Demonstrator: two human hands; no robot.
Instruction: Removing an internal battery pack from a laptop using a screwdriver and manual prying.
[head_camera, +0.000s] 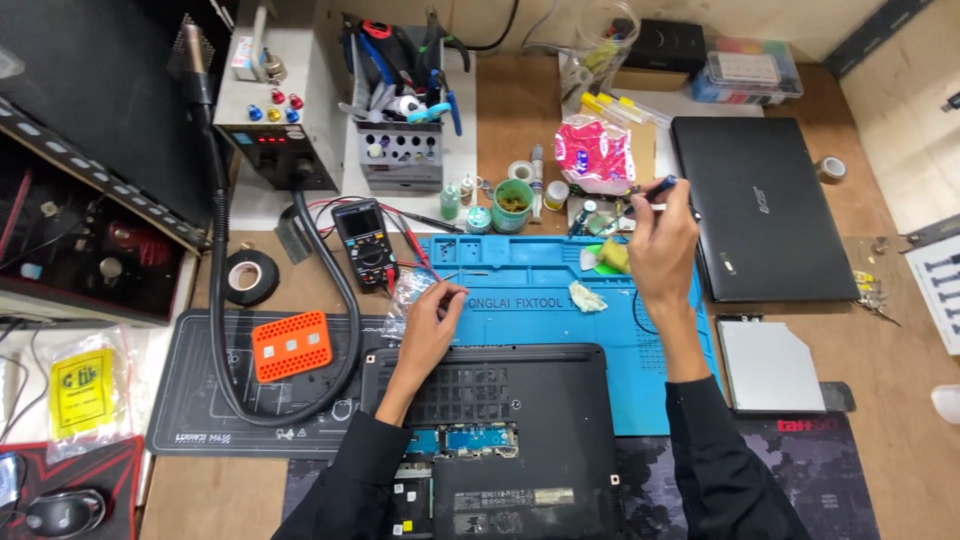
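I've got my right hand (660, 245) pinched on a dark pen-like tool (655, 192) up at 1 o'clock over the blue mat (520, 300), left hand (432, 320) gripping a tiny pin-like bit (447, 277) just above the upturned laptop (500, 430) at 6.

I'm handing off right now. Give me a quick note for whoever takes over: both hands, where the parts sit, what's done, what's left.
Left hand: resting at the blue mat's near-left edge, pinching something small; can't tell what.
Right hand: holding a dark-handled tool raised over the mat's far side.
Laptop: upside down in front, a bottom panel off, boards exposed.
Second laptop: closed, right of the mat. Drive lies nearer, on the right.
Multimeter: left of the mat, leads out.
Done: panel opened.
Left: cover still to go back on; any screws too small to see.
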